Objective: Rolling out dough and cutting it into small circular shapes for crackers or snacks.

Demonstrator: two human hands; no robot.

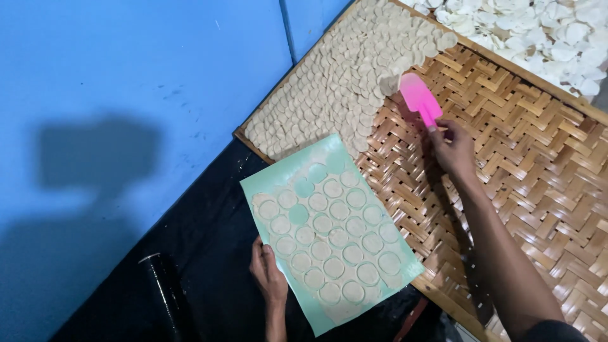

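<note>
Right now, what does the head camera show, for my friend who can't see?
A right hand holds a pink spatula over rows of dough circles on a woven bamboo tray. The left hand grips a green board with more circles.

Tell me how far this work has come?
Done: many discs lie in rows on the tray. In hand: the right hand holds the spatula at the rows' edge; the left hand holds the sheet. Left: most cut rounds remain there.

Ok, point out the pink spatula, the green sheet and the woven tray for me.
spatula (418,97), head view, on the pink blade.
sheet (272,179), head view, on a bare green patch near its upper left edge.
tray (538,164), head view, on bare bamboo weave.
</note>
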